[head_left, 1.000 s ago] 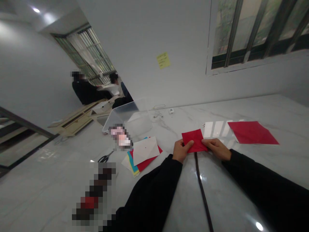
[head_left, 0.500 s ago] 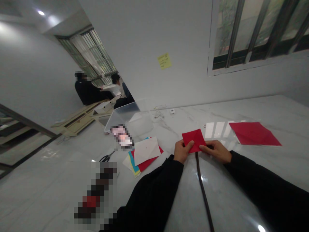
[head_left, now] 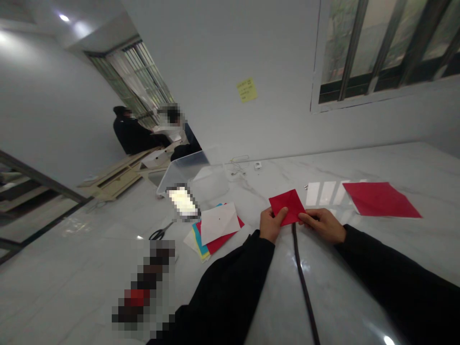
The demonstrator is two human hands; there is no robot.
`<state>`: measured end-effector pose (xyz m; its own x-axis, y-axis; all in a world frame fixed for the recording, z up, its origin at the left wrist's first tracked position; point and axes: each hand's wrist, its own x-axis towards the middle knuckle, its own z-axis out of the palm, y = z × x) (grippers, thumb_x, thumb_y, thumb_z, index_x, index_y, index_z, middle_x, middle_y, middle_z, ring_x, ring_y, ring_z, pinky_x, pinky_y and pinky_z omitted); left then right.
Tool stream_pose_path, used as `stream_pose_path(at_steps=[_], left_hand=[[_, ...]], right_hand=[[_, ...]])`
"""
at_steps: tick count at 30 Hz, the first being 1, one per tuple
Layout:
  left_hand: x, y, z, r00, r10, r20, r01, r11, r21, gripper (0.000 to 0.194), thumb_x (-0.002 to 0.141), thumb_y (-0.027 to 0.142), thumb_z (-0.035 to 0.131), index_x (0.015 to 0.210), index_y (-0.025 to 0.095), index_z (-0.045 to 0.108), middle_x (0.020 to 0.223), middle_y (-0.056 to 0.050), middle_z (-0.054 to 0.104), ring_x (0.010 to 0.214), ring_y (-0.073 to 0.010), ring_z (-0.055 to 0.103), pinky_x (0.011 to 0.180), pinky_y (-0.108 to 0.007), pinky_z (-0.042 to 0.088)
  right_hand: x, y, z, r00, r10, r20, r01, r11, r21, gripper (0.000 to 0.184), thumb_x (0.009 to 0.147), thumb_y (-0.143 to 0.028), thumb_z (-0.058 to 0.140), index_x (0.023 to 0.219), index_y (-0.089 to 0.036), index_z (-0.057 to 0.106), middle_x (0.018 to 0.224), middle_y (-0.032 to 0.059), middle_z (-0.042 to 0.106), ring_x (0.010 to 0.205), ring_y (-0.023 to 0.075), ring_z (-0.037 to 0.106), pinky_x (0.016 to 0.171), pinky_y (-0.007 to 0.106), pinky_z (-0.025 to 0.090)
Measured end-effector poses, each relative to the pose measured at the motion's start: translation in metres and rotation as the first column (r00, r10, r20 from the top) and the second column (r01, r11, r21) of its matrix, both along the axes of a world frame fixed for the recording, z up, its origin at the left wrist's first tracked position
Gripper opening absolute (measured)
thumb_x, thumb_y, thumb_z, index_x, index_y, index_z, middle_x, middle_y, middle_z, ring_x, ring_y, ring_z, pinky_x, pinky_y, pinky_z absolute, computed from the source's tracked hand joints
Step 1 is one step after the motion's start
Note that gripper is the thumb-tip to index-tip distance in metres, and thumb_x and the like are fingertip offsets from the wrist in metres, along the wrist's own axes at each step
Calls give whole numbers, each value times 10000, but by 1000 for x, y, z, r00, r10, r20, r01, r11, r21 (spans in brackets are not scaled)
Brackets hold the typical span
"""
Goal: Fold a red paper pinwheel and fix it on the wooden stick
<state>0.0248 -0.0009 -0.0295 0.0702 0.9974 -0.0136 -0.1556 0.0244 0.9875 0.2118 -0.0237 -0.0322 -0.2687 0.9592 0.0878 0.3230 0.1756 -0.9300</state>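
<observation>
Red paper square (head_left: 287, 207) pinched betw L hand (head_left: 272, 225) & R hand (head_left: 322, 226), fingers (head_left: 305, 217) clamped on edges

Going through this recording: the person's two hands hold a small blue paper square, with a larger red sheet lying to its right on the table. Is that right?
Not quite: the head view shows the small square is red, not blue. The left hand and right hand do hold it, and the larger red sheet lies to its right.

A plastic bin (head_left: 192, 175) stands behind the paper stack (head_left: 219, 224), scissors (head_left: 158, 234) to its left.
</observation>
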Motion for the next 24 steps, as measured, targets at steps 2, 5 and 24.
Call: stream_pose_path(at_steps=[2,5,24], left_hand=[[0,-1,1,1000,-6,-3,6,1000,3,370,693,432,768,849,100,722,811,-94,734,674,-173,639,647,-277,495],[0,-2,3,1000,-5,-18,5,1000,8,352,698,425,763,827,101,719,804,-93,734,656,-167,633,628,-269,487],[1,-7,7,967,-203,-154,210,977,27,440,710,475,758,925,92,738,932,-140,742,751,-211,675,716,-329,528]], right_hand=[[0,-1,1,1000,-11,7,11,1000,2,466,902,-567,499,720,-172,664,590,-21,518,569,132,458,548,258,326],[-1,-1,1,1000,-21,6,21,1000,-2,465,895,-573,504,722,-175,670,586,-22,515,560,129,447,539,258,316],[1,1,3,960,-67,-271,35,992,-122,496,789,-624,638,965,-169,726,934,86,746,842,252,680,753,380,547]])
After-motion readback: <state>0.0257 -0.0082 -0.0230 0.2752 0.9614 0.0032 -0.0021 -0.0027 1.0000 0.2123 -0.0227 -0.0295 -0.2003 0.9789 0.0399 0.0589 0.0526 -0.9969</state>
